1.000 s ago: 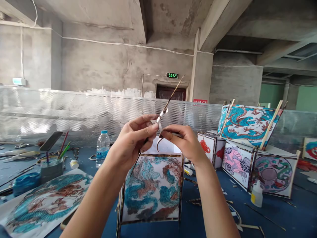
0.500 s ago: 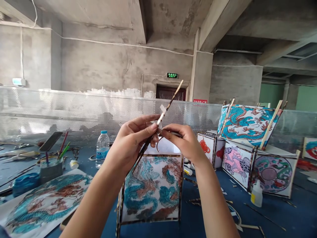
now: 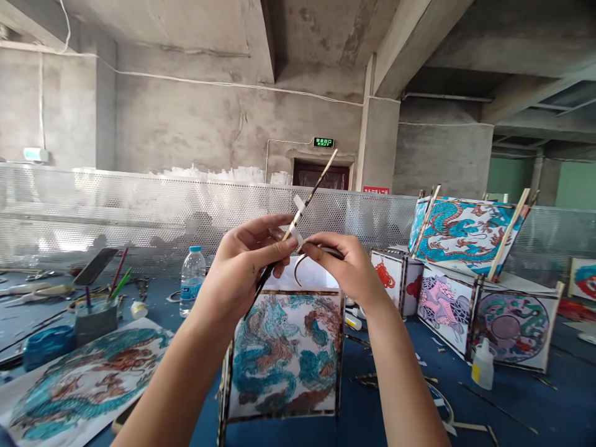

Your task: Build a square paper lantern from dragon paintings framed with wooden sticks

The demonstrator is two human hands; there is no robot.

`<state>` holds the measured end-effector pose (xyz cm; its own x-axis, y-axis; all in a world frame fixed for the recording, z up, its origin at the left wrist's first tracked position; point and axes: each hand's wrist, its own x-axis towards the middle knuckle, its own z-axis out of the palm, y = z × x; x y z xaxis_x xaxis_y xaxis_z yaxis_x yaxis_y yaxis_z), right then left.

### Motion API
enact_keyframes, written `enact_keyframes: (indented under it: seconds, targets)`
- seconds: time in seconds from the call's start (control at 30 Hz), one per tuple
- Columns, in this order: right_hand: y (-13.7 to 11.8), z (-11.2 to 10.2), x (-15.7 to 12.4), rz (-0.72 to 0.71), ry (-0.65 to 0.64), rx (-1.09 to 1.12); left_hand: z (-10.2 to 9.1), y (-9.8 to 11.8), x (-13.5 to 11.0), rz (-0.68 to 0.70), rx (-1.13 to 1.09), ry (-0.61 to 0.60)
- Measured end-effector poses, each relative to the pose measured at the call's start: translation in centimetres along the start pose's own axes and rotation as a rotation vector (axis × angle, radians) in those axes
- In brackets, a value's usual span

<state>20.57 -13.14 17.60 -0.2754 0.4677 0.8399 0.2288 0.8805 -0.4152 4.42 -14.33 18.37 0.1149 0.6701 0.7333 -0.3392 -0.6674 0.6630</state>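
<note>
My left hand (image 3: 244,267) is closed around a thin, dark-mottled stick (image 3: 318,184) that slants up to the right, its upper tip pale. A white strip (image 3: 297,234), which looks like tape or paper, wraps the stick just above the left fingertips. Thumb and fingers of my right hand (image 3: 344,264) pinch the loose end of this strip. A thin curved strip (image 3: 297,273) hangs beneath the right fingers; whether they grip it too, I cannot tell. Behind both hands stands a framed lantern panel (image 3: 286,354) painted with a blue and brown dragon.
Several painted lanterns (image 3: 447,304) stand at the right, near a glue bottle (image 3: 483,366). On the left are a water bottle (image 3: 192,282), a brush cup (image 3: 96,320), a blue paint jar (image 3: 49,346) and a dragon painting (image 3: 93,382). Scraps and sticks lie on the blue table (image 3: 400,403).
The stick's tip has shifted slightly left. My left fingertips sit lower along the stick, and more of the white strip shows, stretching down to my right fingers.
</note>
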Motion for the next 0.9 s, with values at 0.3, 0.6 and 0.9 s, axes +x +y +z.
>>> enact_keyframes:
  seconds: [0.3,0.6,0.9]
  targets:
    - [-0.03,-0.01,-0.11,0.022,-0.017,0.042,0.7,-0.64,-0.33,0.112,0.096,0.054]
    - [-0.17,0.07,-0.12,0.01,0.059,0.021,0.44,-0.81,-0.04,0.104,0.069,0.013]
    - [-0.29,0.17,-0.09,0.04,0.043,0.043,0.16,-0.2,-0.3,0.023,0.145,0.052]
